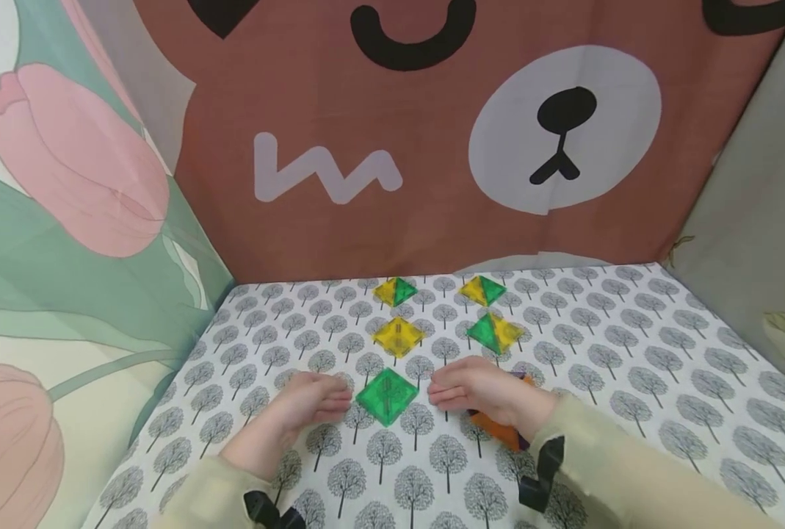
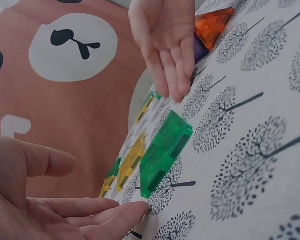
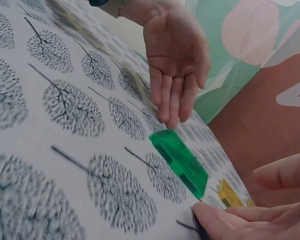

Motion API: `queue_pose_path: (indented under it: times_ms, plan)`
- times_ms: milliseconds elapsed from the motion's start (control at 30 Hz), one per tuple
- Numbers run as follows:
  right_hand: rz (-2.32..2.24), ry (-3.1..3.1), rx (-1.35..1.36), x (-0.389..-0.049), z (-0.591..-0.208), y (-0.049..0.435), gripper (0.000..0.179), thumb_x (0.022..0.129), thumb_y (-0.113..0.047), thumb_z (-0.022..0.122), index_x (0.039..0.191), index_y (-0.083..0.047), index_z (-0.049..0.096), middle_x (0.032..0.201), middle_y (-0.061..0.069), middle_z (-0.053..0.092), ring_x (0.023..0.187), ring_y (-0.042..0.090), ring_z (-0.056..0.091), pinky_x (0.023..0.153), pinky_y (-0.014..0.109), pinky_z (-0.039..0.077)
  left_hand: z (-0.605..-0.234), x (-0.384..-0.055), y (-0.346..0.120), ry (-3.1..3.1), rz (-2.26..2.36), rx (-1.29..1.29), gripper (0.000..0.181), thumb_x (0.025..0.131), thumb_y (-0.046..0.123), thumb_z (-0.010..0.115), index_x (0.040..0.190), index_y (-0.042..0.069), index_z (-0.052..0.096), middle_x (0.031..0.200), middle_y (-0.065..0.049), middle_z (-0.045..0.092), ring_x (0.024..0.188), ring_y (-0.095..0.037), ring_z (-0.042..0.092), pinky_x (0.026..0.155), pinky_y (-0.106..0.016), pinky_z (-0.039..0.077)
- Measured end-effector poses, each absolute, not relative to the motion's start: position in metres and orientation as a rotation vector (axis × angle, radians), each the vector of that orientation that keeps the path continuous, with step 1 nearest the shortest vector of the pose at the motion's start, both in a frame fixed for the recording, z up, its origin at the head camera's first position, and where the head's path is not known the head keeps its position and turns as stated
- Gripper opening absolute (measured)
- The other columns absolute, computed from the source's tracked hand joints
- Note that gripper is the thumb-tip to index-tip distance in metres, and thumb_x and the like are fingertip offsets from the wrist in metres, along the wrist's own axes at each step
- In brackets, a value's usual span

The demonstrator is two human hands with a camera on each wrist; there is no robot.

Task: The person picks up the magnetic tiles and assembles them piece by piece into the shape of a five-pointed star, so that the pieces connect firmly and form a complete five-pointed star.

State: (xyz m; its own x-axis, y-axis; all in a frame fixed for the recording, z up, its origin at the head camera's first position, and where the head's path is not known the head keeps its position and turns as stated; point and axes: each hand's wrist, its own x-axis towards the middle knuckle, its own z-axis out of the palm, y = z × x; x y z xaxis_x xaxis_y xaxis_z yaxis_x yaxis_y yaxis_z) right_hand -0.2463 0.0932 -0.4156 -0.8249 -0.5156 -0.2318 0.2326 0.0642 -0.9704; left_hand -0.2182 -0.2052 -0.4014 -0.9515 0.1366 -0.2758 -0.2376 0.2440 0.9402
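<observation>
A translucent green square tile [image 1: 387,397] lies cornerwise on the cloth, between my two hands. My left hand [image 1: 314,400] is at its left corner and my right hand [image 1: 474,389] at its right corner, palms facing each other. Both hands have relaxed, extended fingers and hold nothing; a small gap separates them from the tile in the head view. In the left wrist view, the green tile [image 2: 165,152] looks thick-edged. The right wrist view shows the left palm [image 3: 175,55] beyond the tile [image 3: 181,162]. An orange and purple piece [image 1: 498,426] lies partly hidden under my right hand.
Behind the green tile lies a yellow square tile [image 1: 399,336]. Green and yellow two-tone squares lie at the right [image 1: 496,333], back left [image 1: 395,292] and back right [image 1: 482,290]. The tree-print cloth [image 1: 382,452] ends at a bear-print backdrop [image 1: 432,228].
</observation>
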Motion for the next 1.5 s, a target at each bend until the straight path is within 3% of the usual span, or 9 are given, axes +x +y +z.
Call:
queue_pose_path:
  times_ms: [267,733,1500]
  plan:
    - [-1.829,1.783,-0.265,-0.252,-0.417,0.079,0.049,0.098,-0.004,0.052,0.134,0.026,0.035,0.122,0.034,0.058,0.114,0.043,0.058,0.100,0.046,0.048,-0.400,-0.219,-0.198,2.165,1.814,-0.127,0.040,0.096,0.008,0.057,0.124,-0.020,0.051,0.113,-0.031,0.063,0.106,-0.041,0.064,0.088,-0.043,0.055]
    - [-1.916,1.699,-0.182,-0.246,-0.421,0.071,0.041,0.092,0.004,0.057,0.126,0.024,0.044,0.119,0.033,0.055,0.104,0.038,0.064,0.096,0.041,0.051,-0.415,-0.220,-0.192,2.237,1.725,-0.158,0.032,0.092,0.004,0.064,0.117,-0.016,0.060,0.099,-0.019,0.067,0.082,-0.024,0.069,0.072,-0.035,0.060]
    - [-1.900,1.699,-0.191,-0.242,-0.428,0.075,0.036,0.092,0.005,0.056,0.122,0.023,0.049,0.111,0.029,0.060,0.097,0.031,0.067,0.091,0.038,0.054,-0.423,-0.221,-0.187,2.225,1.708,-0.183,0.021,0.088,-0.001,0.067,0.107,-0.009,0.065,0.084,-0.017,0.069,0.071,-0.020,0.070,0.065,-0.031,0.060]
